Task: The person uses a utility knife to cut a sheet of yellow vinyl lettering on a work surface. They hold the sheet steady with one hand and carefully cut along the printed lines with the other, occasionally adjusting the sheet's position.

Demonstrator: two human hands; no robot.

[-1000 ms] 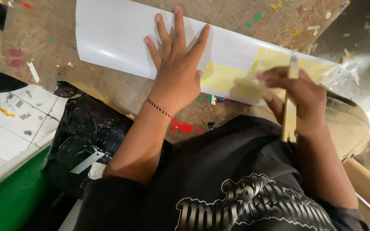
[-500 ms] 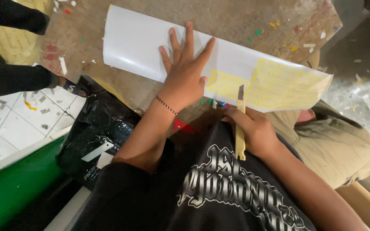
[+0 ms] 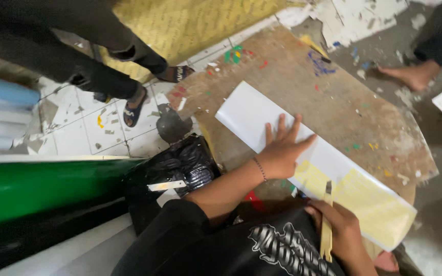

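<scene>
My left hand (image 3: 284, 148) lies flat with fingers spread on a long white sheet (image 3: 251, 115), pressing it onto a worn wooden board (image 3: 333, 97). The near end of the sheet is yellow with fine print (image 3: 369, 197). My right hand (image 3: 339, 227) grips a yellow utility knife (image 3: 327, 225), held upright with its blade tip at the sheet's near edge. A thin beaded bracelet circles my left wrist. My black printed shirt fills the bottom of the view.
A black plastic bag (image 3: 172, 171) sits left of my left arm. A green and white roll (image 3: 42, 186) lies at far left. Another person's sandalled feet (image 3: 134, 105) stand on the tiled floor; a bare foot (image 3: 410, 74) rests at upper right.
The view has swung, showing more floor and other people's feet. My right hand with the knife has come back up to the sheet's near edge. My left hand stays pressed on the sheet.
</scene>
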